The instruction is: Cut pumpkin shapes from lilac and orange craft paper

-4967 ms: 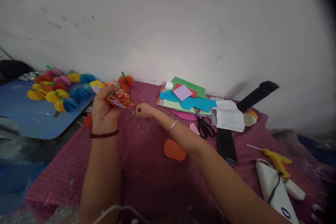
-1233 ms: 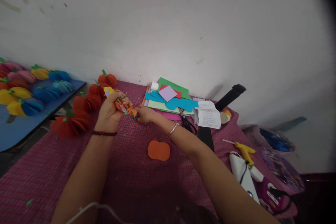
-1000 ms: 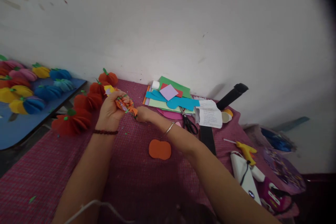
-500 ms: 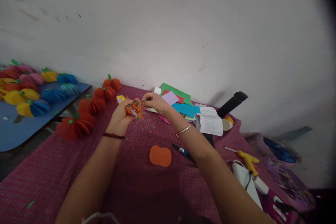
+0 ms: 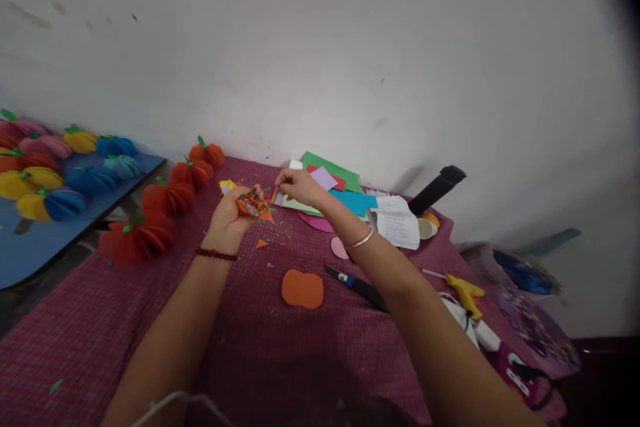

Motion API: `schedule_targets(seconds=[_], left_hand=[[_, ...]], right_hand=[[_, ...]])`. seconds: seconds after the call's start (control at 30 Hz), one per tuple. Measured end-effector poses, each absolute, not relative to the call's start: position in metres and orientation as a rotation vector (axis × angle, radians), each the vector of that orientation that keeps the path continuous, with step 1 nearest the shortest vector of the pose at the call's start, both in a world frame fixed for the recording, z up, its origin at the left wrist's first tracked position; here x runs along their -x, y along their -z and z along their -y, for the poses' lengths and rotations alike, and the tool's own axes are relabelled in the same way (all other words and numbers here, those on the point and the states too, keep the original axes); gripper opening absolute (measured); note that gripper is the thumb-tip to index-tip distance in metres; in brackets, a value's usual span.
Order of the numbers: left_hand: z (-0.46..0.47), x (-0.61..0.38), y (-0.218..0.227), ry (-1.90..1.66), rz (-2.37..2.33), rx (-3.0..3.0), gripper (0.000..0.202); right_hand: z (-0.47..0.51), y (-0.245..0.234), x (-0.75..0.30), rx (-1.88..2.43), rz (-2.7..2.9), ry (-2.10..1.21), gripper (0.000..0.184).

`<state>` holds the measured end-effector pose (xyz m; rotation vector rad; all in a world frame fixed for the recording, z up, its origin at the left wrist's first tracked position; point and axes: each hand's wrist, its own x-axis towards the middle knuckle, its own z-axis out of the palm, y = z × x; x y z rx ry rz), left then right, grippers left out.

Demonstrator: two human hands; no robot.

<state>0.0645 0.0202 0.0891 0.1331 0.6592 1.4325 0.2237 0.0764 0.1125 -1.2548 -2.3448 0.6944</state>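
Observation:
My left hand (image 5: 230, 215) is curled, palm up, round a heap of paper scraps (image 5: 257, 205), mostly orange with green bits. My right hand (image 5: 303, 188) hovers just to the right of it, over the near-left end of the coloured paper sheets. Its fingers are pinched together; whatever they hold is too small to make out. Small green bits and an orange triangular offcut (image 5: 262, 243) lie on the cloth below the hands. Nearer to me rests a flat orange pumpkin-shaped paper cutout (image 5: 303, 289). A utility knife (image 5: 357, 285) lies beside it, partly under my right forearm.
Orange paper pumpkins (image 5: 136, 238) line the left of the purple cloth (image 5: 280, 360). More pumpkins sit on a blue table (image 5: 100, 217). At right are a printed sheet (image 5: 399, 221), a black upright object (image 5: 438, 189), a yellow glue gun (image 5: 466, 295) and a roll of tape (image 5: 427, 228).
My right hand has drawn away from the scraps in my left hand, moving right. An orange offcut now lies on the cloth below the left hand. The view has shifted slightly.

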Motion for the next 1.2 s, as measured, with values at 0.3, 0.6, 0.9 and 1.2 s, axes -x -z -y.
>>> schedule_targets(seconds=[0.3,0.6,0.9,1.2], left_hand=[[-0.020,-0.059,-0.087,-1.502,-0.682,-0.170,0.024],[-0.024,-0.054,-0.083,-1.522,-0.609,-0.192,0.025],[-0.023,-0.055,-0.085,-1.498,-0.623,-0.182,0.025],[-0.021,-0.055,-0.089,-1.496,-0.612,-0.192,0.024]], right_hand=[[-0.035,-0.029,-0.256,1.387,2.779,-0.504,0.019],[-0.039,-0.027,-0.246,1.222,2.755,-0.726,0.023],[-0.031,-0.019,-0.243,0.955,2.886,-0.642,0.016],[-0.029,-0.028,-0.208,1.000,2.836,-0.743,0.010]])
